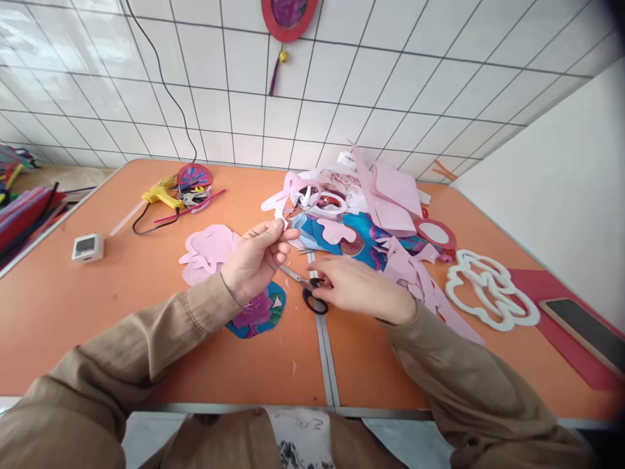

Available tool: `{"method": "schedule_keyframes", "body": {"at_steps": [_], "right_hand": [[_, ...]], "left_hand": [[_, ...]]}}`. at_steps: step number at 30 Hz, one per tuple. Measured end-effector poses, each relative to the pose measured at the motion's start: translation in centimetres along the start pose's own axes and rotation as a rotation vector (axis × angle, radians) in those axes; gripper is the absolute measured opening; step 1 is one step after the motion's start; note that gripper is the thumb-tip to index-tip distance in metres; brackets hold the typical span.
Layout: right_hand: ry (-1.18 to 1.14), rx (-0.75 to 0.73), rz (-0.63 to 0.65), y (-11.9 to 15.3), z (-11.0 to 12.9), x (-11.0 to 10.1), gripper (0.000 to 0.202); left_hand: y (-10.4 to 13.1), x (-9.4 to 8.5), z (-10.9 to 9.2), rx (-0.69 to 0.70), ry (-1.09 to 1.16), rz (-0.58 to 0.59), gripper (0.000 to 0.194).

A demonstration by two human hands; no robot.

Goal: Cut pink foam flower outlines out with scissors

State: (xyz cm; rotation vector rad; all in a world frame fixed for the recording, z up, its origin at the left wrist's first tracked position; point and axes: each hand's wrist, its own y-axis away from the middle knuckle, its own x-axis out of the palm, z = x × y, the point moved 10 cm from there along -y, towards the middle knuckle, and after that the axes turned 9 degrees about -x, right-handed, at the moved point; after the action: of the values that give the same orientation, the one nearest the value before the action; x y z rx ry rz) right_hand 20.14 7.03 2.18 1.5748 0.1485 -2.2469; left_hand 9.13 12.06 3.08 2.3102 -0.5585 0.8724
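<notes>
Between the thumb and fingers of my left hand (pixel 258 254) is a curvy pink cutout (pixel 283 198), raised above the table. My right hand (pixel 359 286), slightly blurred, has its thumb and index finger around one black handle loop of the scissors (pixel 315 303). The blades point up and left toward my left hand, and the other loop stays uncovered. Beneath my left forearm lies a blue floral fabric piece (pixel 254 316), partly hidden. Just left of that hand are rounded pink cutouts (pixel 208 251).
A yellow glue gun (pixel 163 193) and a small white box (pixel 88 248) are on the left. Pink scraps (pixel 415 277), folded pink sheets (pixel 390 195) and blue floral fabric (pixel 364 228) pile up beyond my right hand. White cloud-shaped frames (pixel 493 296) and a phone (pixel 586 329) lie far right.
</notes>
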Motion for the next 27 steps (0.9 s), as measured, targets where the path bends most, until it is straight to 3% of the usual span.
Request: {"method": "schedule_keyframes", "body": {"at_steps": [2, 5, 8, 11, 15, 19, 22, 24, 27], "right_hand": [[0.091, 0.002, 0.09, 0.3, 0.3, 1.9, 0.02], [0.177, 0.034, 0.105, 0.7, 0.4, 3.1, 0.025], [0.121, 0.042, 0.08, 1.1, 0.1, 3.5, 0.029], [-0.132, 0.089, -0.013, 2.1, -1.6, 3.1, 0.03], [-0.766, 0.108, -0.058, 4.2, -3.8, 3.8, 0.032], [-1.208, 0.048, 0.089, 5.9, -2.4, 5.6, 0.029], [-1.334, -0.064, 0.165, 6.3, 0.2, 6.1, 0.047], [-1.355, -0.123, 0.13, 6.1, 1.5, 5.8, 0.056], [-1.351, -0.136, 0.034, 5.7, 2.2, 5.4, 0.049]], "left_hand": [[0.1, -0.4, -0.5, 0.026, 0.024, -0.041, 0.026], [0.1, -0.9, -0.9, 0.058, 0.029, -0.067, 0.019], [0.4, -1.3, -0.9, 0.076, 0.028, -0.077, 0.018], [0.9, -2.3, -0.4, 0.061, 0.022, -0.134, 0.021], [1.7, -4.0, 0.7, 0.051, 0.013, -0.185, 0.018], [2.4, -5.2, 2.5, 0.021, 0.056, -0.196, 0.017], [2.9, -5.4, 3.7, -0.012, 0.073, -0.193, 0.019], [3.1, -5.2, 4.0, -0.015, 0.086, -0.185, 0.019], [3.4, -5.1, 4.3, -0.013, 0.077, -0.18, 0.019]]}}
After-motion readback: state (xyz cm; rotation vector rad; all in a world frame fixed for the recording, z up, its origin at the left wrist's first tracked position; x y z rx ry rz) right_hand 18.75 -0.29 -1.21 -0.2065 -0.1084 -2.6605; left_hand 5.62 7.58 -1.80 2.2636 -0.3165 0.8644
